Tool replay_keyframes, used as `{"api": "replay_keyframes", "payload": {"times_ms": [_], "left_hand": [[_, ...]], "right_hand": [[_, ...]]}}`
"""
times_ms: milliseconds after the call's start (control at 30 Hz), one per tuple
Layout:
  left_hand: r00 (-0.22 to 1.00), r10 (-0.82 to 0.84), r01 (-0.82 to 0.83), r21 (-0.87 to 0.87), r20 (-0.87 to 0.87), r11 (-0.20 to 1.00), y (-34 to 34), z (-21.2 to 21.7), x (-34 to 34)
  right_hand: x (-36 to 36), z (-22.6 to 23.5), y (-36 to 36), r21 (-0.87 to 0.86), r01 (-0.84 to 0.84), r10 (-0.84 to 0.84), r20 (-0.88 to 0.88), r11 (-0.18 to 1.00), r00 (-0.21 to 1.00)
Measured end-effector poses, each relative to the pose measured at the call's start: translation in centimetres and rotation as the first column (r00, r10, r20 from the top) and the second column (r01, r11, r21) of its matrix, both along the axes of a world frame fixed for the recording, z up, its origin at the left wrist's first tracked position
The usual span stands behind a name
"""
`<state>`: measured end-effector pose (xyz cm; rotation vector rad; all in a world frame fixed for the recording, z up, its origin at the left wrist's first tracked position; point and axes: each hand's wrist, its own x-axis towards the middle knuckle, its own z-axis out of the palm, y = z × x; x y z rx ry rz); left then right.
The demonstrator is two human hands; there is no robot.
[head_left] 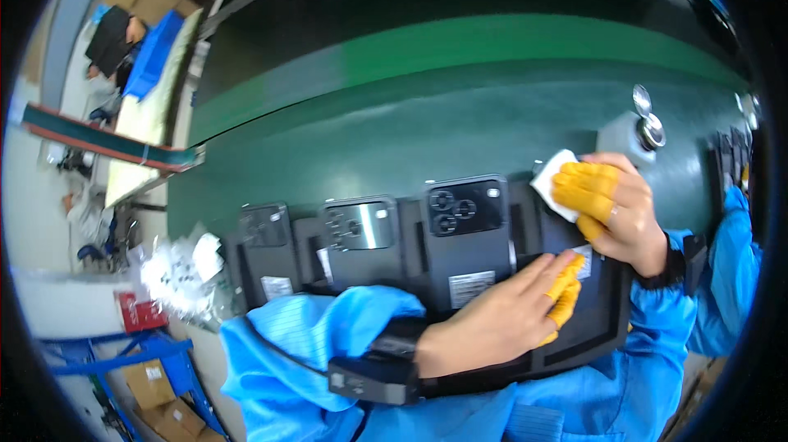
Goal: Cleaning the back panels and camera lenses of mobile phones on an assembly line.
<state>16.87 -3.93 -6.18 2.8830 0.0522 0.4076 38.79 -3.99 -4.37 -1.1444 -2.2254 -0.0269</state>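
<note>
— Grip first, from the head view: what does each hand do?

— Right hand [611, 208] is closed on a small white cloth [554, 179], folded under its yellow finger cots [584, 187]. It presses the cloth at the top right corner of a dark phone [574, 278] lying camera side up. Left hand [501, 315] lies flat and open on the lower part of the same phone; it holds nothing, it only steadies.

— Where is this phone?

— It lies at the right end of a row of phones in a black tray [427, 360], on the green desk [460, 114]. Its neighbour [468, 233] is just beside it, and more phones go on to the left.

— How will it handle?

— I judge it stiff, fairly light and smooth, so slippery under bare skin; the rubber cots help. The glossy back and lenses can mark easily. Better to take it by the long edges, not by the camera area. The cloth is soft and very light; a pinch is enough.

— Anything else near?

— A white pump bottle [628, 134] stands just behind the right hand.
</note>
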Motion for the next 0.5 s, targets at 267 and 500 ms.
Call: {"api": "replay_keyframes", "payload": {"times_ms": [267,500], "left_hand": [[0.993,0.022,-0.020,-0.019,0.118,1.000,-0.7,-1.1,0.5],[0.984,0.025,-0.022,-0.018,0.177,1.000,0.0,-1.2,0.4]], "right_hand": [[-0.3,-0.1,-2.8,0.020,0.206,-0.206,0.019,0.978,0.978],[-0.8,0.0,-4.0,-0.045,0.221,-0.220,0.007,0.974,0.975]]}}
